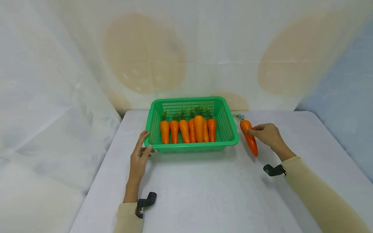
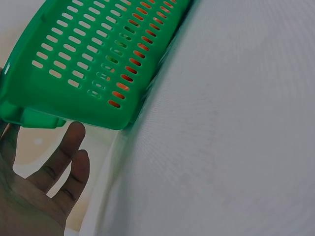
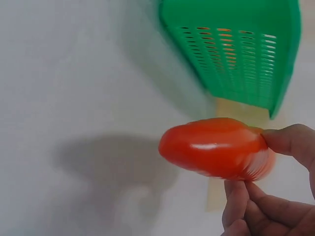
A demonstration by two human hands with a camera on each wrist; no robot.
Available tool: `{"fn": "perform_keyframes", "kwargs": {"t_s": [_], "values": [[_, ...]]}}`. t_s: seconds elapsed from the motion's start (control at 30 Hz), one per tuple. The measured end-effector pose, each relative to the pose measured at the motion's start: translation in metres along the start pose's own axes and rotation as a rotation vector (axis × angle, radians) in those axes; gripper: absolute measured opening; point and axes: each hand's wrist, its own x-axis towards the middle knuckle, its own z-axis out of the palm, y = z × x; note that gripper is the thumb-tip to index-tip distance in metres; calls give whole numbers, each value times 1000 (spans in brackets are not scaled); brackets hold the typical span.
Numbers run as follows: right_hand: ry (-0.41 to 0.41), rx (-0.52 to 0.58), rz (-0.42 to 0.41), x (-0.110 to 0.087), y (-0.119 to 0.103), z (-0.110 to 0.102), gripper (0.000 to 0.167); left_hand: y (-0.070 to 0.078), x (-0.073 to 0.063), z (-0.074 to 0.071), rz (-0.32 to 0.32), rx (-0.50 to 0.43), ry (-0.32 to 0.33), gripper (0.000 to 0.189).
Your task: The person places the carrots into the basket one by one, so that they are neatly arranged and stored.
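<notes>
A green plastic basket (image 1: 192,147) stands on the table with several orange carrots (image 1: 199,128) lined up inside, their leafy tops toward its far wall. My left hand (image 1: 140,158) holds the basket's near left corner by the rim. In the left wrist view, two fingers (image 2: 74,167) of that hand hang free below the rim. To the basket's right, my right hand (image 1: 268,134) pinches a single carrot (image 1: 250,140) between thumb and fingers. This carrot's green top points away from me, and in the right wrist view its tip (image 3: 170,147) casts a shadow onto the table.
A white-covered table (image 1: 198,194) spreads under both arms. Patterned cloth (image 1: 215,48) hangs behind it, with more cloth (image 1: 43,129) at the left and a bluish sheet (image 1: 346,97) at the right. Each wrist wears a small black camera (image 1: 274,170).
</notes>
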Motion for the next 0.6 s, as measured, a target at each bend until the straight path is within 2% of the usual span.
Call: {"fn": "perform_keyframes", "kwargs": {"t_s": [0.23,0.47,0.6], "values": [[21,10,-8,-2,-12,-14,67,-5,1,0,1,3,6,49],[21,32,24,-3,-26,-27,72,-35,5,2,14,3,20,50],[-5,70,47,-1,-34,-31,78,-42,5,3,27,9,31,50]]}}
